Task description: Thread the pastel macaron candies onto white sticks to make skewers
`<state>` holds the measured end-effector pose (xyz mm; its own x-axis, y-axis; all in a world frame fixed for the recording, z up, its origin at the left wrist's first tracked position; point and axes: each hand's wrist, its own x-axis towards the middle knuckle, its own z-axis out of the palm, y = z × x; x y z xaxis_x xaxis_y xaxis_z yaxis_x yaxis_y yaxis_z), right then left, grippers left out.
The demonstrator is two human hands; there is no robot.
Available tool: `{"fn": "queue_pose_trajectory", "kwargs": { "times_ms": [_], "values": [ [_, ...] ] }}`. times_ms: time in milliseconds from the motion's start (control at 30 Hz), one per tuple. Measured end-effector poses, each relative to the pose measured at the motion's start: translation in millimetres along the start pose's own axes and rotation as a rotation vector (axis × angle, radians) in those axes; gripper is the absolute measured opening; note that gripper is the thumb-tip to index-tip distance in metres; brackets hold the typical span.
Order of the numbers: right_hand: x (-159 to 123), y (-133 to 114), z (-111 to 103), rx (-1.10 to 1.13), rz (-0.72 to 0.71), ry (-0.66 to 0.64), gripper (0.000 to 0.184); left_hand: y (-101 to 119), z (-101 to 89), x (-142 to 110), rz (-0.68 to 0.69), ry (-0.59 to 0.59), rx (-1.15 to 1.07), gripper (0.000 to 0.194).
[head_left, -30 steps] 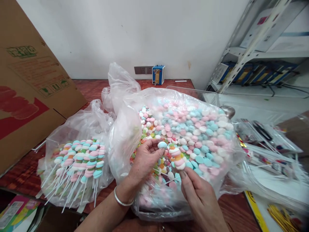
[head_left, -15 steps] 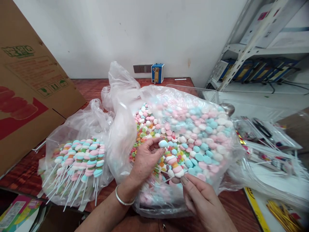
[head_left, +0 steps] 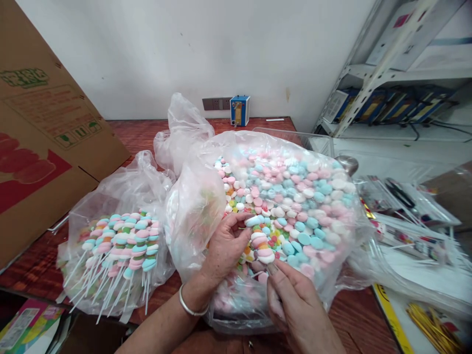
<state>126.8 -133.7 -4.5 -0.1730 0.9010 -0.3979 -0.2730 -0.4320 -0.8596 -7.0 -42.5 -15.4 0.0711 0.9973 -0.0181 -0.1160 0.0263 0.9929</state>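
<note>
A skewer of stacked pink, white and blue candies is held over the big clear bag of loose candies. My left hand, with a silver bangle on the wrist, is closed around the skewer's upper part, fingertips on a pale blue candy at the top. My right hand pinches the skewer's lower end just below the bottom white candy. Both hands hover at the bag's near side.
A second clear bag of finished candy skewers with white sticks lies to the left. A large cardboard box leans at far left. Clear wrappers and gold twist ties lie at right; a metal shelf stands behind.
The skewer and both hands have shifted slightly down and toward me. My right hand's fingers have closed in under the bottom candy.
</note>
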Motion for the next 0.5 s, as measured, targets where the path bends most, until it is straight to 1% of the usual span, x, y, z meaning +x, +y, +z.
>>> {"fn": "queue_pose_trajectory", "kwargs": {
  "times_ms": [100,167,233,300,367,433,500],
  "values": [
    [5,2,1,-0.067,-0.05,0.022,0.04,2,0.8,0,-0.033,0.006,-0.056,0.026],
    [9,3,3,-0.216,-0.153,0.075,0.039,7,2.2,0,-0.053,0.001,-0.143,0.029],
    [12,4,5,-0.432,-0.288,0.141,0.037,15,4.7,0,-0.095,0.022,-0.291,0.029],
    [13,8,8,-0.662,-0.416,0.189,0.033,24,8.7,1,-0.148,0.09,-0.421,0.027],
    [13,14,12,-0.888,-0.541,0.222,0.03,32,13.5,1,-0.197,0.146,-0.488,0.03],
    [12,18,17,-1.107,-0.676,0.287,0.027,37,18.5,-1,-0.237,0.137,-0.513,0.031],
    [13,21,22,-1.3,-0.796,0.372,0.027,38,23.1,-5,-0.268,0.096,-0.529,0.032]
  ]
}}
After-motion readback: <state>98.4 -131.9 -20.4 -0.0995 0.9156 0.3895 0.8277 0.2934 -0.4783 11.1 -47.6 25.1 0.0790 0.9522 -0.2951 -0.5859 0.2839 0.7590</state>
